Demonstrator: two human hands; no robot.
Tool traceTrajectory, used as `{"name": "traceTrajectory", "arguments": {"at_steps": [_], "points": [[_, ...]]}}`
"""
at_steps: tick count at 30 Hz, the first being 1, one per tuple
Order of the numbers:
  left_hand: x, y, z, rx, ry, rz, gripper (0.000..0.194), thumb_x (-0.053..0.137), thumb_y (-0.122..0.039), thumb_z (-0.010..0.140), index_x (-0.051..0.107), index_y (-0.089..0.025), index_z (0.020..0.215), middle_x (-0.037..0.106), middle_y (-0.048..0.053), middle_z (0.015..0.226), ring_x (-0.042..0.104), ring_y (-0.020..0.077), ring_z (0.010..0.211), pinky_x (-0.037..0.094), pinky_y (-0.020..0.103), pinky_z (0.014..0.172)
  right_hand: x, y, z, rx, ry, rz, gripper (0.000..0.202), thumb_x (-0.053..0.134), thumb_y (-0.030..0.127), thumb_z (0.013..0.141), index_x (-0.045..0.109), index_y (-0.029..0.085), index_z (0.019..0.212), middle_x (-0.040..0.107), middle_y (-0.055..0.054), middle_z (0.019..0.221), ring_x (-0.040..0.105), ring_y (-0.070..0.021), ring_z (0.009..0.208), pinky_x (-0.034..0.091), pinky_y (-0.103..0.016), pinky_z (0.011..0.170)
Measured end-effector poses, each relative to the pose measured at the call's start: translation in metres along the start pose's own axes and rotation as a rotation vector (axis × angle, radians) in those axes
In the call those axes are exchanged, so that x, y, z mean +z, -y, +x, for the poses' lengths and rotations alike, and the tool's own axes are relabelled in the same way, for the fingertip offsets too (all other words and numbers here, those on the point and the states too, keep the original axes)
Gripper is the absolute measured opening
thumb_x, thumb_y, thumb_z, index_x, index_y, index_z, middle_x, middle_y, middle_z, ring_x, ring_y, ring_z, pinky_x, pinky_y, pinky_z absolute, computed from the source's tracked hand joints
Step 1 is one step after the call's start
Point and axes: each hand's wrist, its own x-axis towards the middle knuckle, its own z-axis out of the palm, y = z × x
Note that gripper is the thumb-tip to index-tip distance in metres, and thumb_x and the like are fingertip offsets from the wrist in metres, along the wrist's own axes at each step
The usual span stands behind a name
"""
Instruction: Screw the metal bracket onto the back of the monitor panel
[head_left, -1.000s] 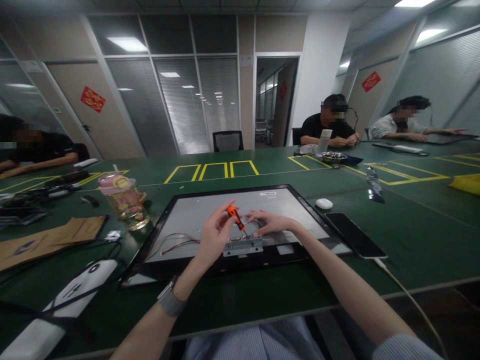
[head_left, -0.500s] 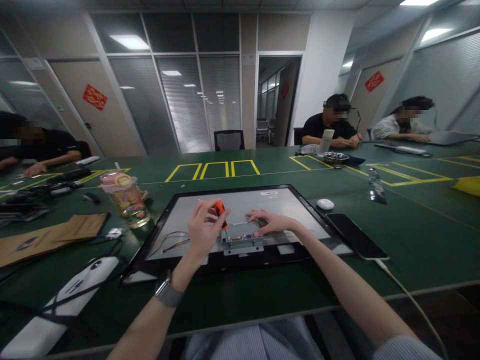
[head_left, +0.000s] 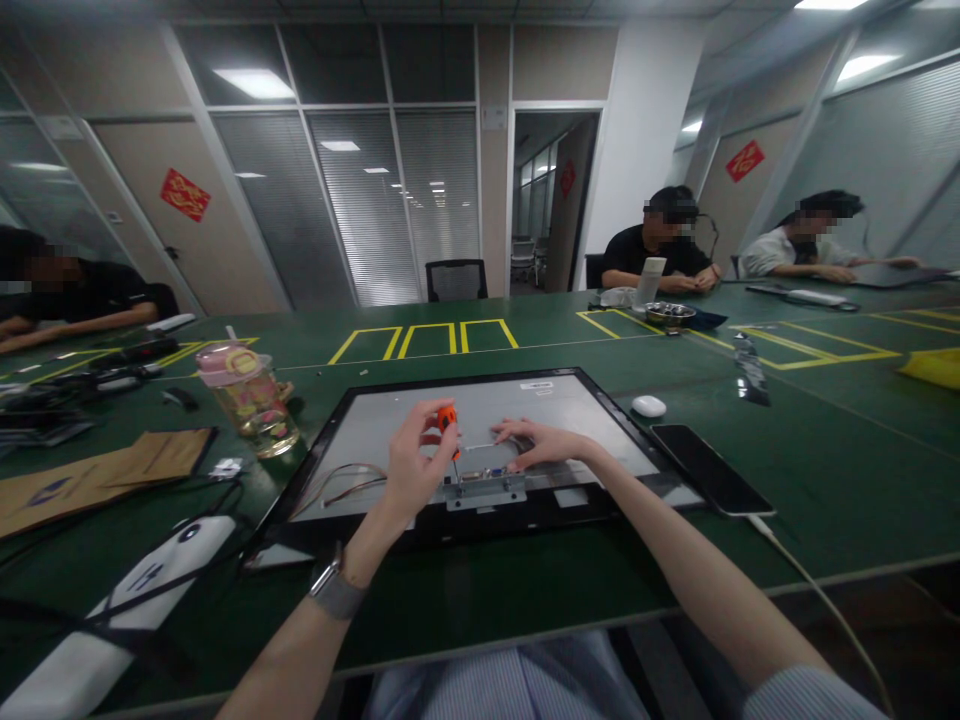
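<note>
Pinching a screwdriver (head_left: 448,417), your left grip (head_left: 418,457) risked slipping across the metal bracket (head_left: 487,494) below if tilted; your right grip (head_left: 546,445) spread loosely.

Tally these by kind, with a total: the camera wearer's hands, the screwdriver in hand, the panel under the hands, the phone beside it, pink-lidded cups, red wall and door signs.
Wearer's hands: 2 (left hand, right hand)
Orange-handled screwdriver: 1
Black-framed panel: 1
Phone: 1
Pink-lidded cup: 1
Red signs: 3 (left sign, doorway sign, right sign)
Total: 9

Single head-worn view, facing forward, down over table (head_left: 847,450).
</note>
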Motion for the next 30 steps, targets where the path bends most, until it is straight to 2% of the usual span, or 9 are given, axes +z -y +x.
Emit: {"name": "traceTrajectory", "arguments": {"at_steps": [2,4,7,10,16,20,24,27,30], "points": [[0.001,0.0,0.0,-0.042,0.04,-0.167,0.022,0.05,-0.027,0.088,0.054,-0.019,0.109,0.06,0.006,0.097,0.065,0.0137,0.079,0.057,0.027,0.068,0.0,0.0,0.0,0.004,0.001,0.002,0.064,0.068,0.066,0.066,0.06,0.027,0.116,0.038,-0.004,0.145,0.015,-0.0282,0.14,-0.005,-0.048,0.115],[0.002,-0.001,0.002,-0.022,-0.017,-0.229,0.018,0.055,-0.027,0.085,0.058,-0.017,0.1,0.06,0.007,0.096,0.063,0.0164,0.087,0.054,0.031,0.077,-0.001,0.001,-0.001,0.01,0.005,0.004,0.064,0.068,0.065,0.066,0.059,0.027,0.116,0.038,-0.004,0.146,0.015,-0.0278,0.14,-0.005,-0.048,0.115],[0.003,-0.004,0.005,0.015,-0.171,-0.161,0.011,0.064,-0.026,0.078,0.062,-0.017,0.083,0.055,0.004,0.088,0.058,0.0151,0.084,0.051,0.027,0.074,-0.001,0.002,-0.002,0.014,0.009,0.005,0.063,0.068,0.064,0.067,0.059,0.027,0.117,0.037,-0.003,0.146,0.013,-0.0272,0.141,-0.005,-0.049,0.115],[0.002,-0.006,0.004,-0.012,-0.25,-0.075,0.01,0.059,-0.026,0.083,0.062,-0.017,0.084,0.053,0.003,0.086,0.055,0.0124,0.078,0.048,0.024,0.072,-0.001,0.001,-0.001,0.01,0.01,-0.003,0.062,0.068,0.063,0.067,0.059,0.027,0.117,0.036,-0.003,0.147,0.013,-0.0274,0.141,-0.004,-0.049,0.115],[0.003,-0.006,0.0,-0.084,-0.126,-0.248,0.028,0.041,-0.031,0.092,0.064,-0.016,0.092,0.06,0.006,0.085,0.059,0.0155,0.08,0.048,0.028,0.073,0.0,-0.004,0.001,-0.002,0.01,-0.008,0.062,0.068,0.063,0.068,0.058,0.026,0.117,0.037,-0.005,0.147,0.014,-0.0276,0.141,-0.005,-0.048,0.115],[0.002,-0.003,0.004,-0.05,-0.218,-0.158,0.018,0.057,-0.032,0.083,0.067,-0.018,0.079,0.053,0.004,0.087,0.055,0.0139,0.081,0.047,0.023,0.069,0.0,-0.001,-0.001,0.007,0.013,-0.007,0.063,0.068,0.064,0.068,0.058,0.026,0.118,0.037,-0.004,0.146,0.014,-0.0284,0.141,-0.005,-0.048,0.115],[0.001,-0.002,0.007,-0.111,-0.237,-0.133,0.016,0.06,-0.032,0.081,0.067,-0.018,0.084,0.054,0.002,0.082,0.054,0.0117,0.073,0.046,0.022,0.065,-0.001,0.003,-0.002,0.013,0.014,-0.012,0.063,0.067,0.064,0.068,0.058,0.026,0.118,0.037,-0.004,0.146,0.013,-0.0284,0.141,-0.004,-0.048,0.115],[0.001,0.001,0.007,-0.187,-0.162,-0.334,0.025,0.049,-0.033,0.087,0.065,-0.017,0.098,0.061,0.005,0.083,0.059,0.0144,0.076,0.049,0.028,0.073,-0.001,0.003,-0.002,0.009,0.015,-0.01,0.063,0.068,0.063,0.068,0.058,0.025,0.118,0.036,-0.005,0.147,0.014,-0.0282,0.141,-0.005,-0.049,0.115],[0.0,0.005,0.007,-0.199,-0.116,-0.485,0.027,0.048,-0.033,0.087,0.067,-0.015,0.092,0.063,0.008,0.088,0.061,0.0176,0.082,0.05,0.032,0.076,-0.002,0.001,-0.002,0.007,0.023,-0.005,0.062,0.067,0.063,0.068,0.058,0.026,0.118,0.036,-0.004,0.147,0.014,-0.028,0.141,-0.005,-0.048,0.115]]}}
